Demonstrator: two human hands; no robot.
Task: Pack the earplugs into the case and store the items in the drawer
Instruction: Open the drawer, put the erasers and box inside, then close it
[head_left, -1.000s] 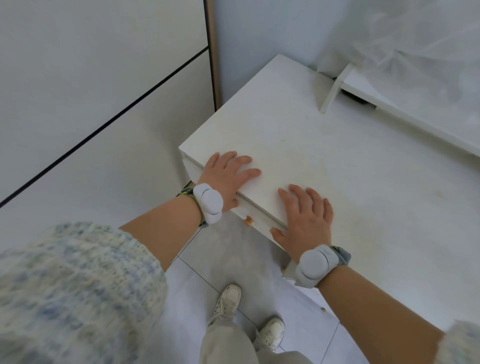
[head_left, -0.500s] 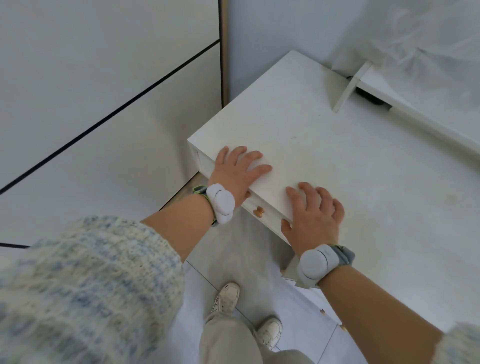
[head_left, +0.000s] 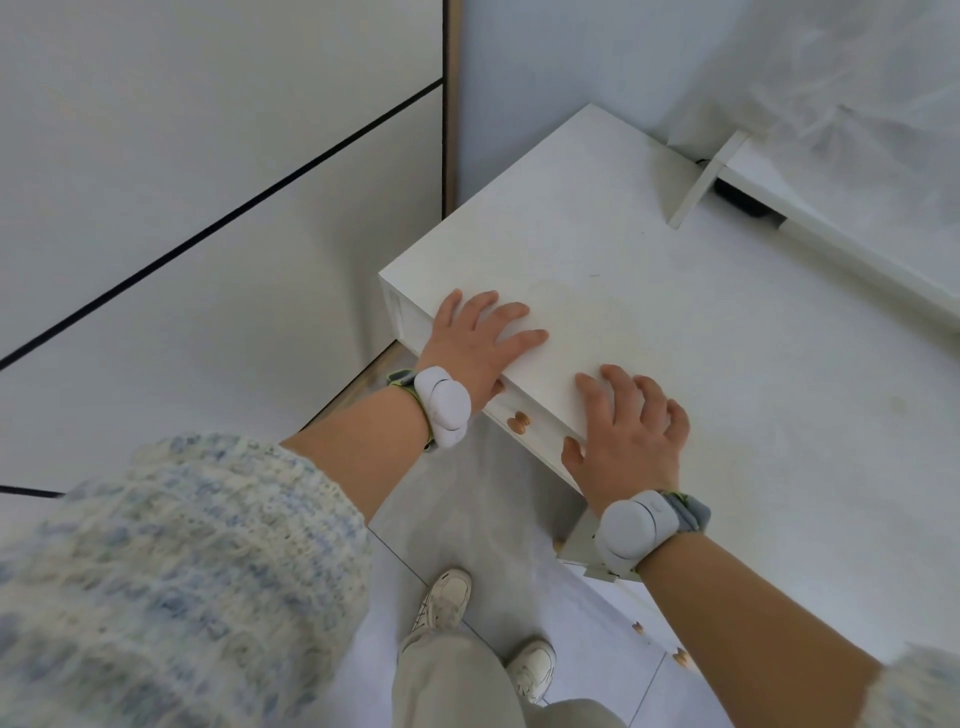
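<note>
Left hand (head_left: 475, 343): flat and open on the tabletop (head_left: 597, 270) edge.
Right hand (head_left: 631, 434): open, fingers spread, holding nothing.
Drawer (head_left: 535, 423): shut, brown knob (head_left: 518, 422) between the hands.

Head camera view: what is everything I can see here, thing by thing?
Cabinet top: one, white, centre, bare but for the hands.
Drawer front: one, white, under the cabinet's near edge, appears closed.
Drawer knob: one, wooden brown, between the two hands.
Lower knobs: at least two, brown, lower right.
Wall panels: white with dark seams, left.
Frame: one, white, upper right, with sheer fabric above it.
Floor: grey tiles, below.
Shoes: two, white, bottom centre.
Sleeves: blue-white knit, bottom corners.
Wrist devices: two, white, one per wrist.
Left hand: flat on the cabinet edge.
Right hand: flat on the cabinet edge.
</note>
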